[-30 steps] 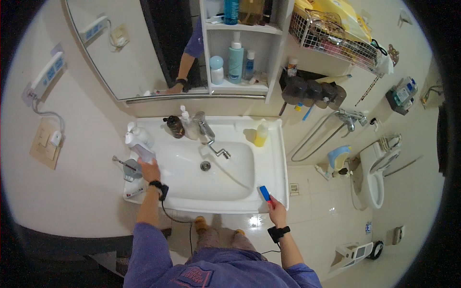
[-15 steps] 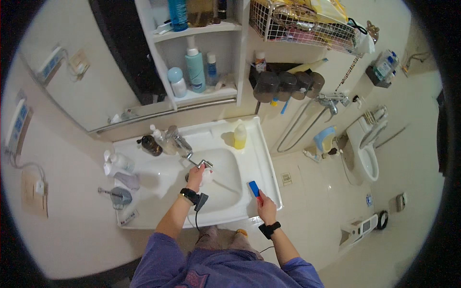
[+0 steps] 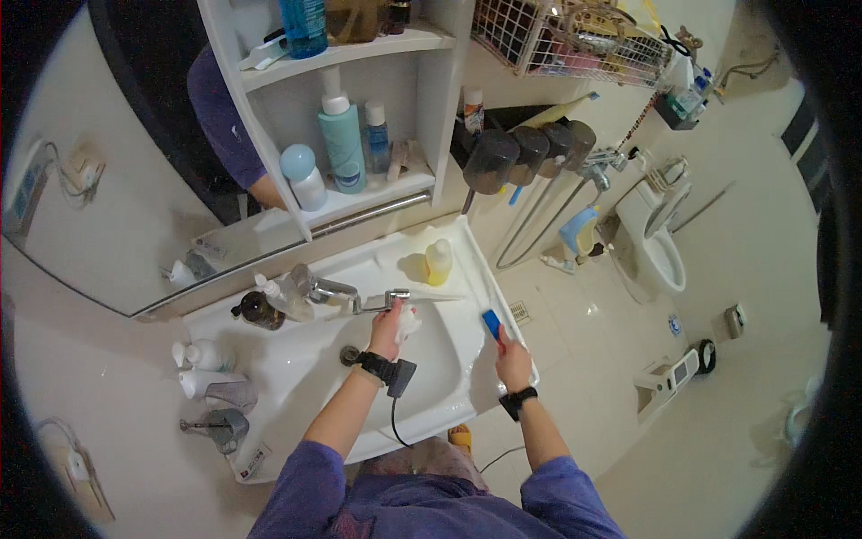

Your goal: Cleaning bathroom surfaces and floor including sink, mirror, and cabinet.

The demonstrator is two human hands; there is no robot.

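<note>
Just beyond the left hand, the faucet blocked a straight reach, with the brown bottle farther to that hand's left. Between it and the right hand, the bare basin left room to pass

**Hidden grips and cut-off edges**

The left fingers cover part of a white lump near the spout; whether it is cloth or foam cannot be told. One end of a blue stick disappears inside the right fingers. The top edge cuts off the wire basket and the blue bottle. The shirt runs out at the bottom. Print on the small box is too tiny to read.
</note>
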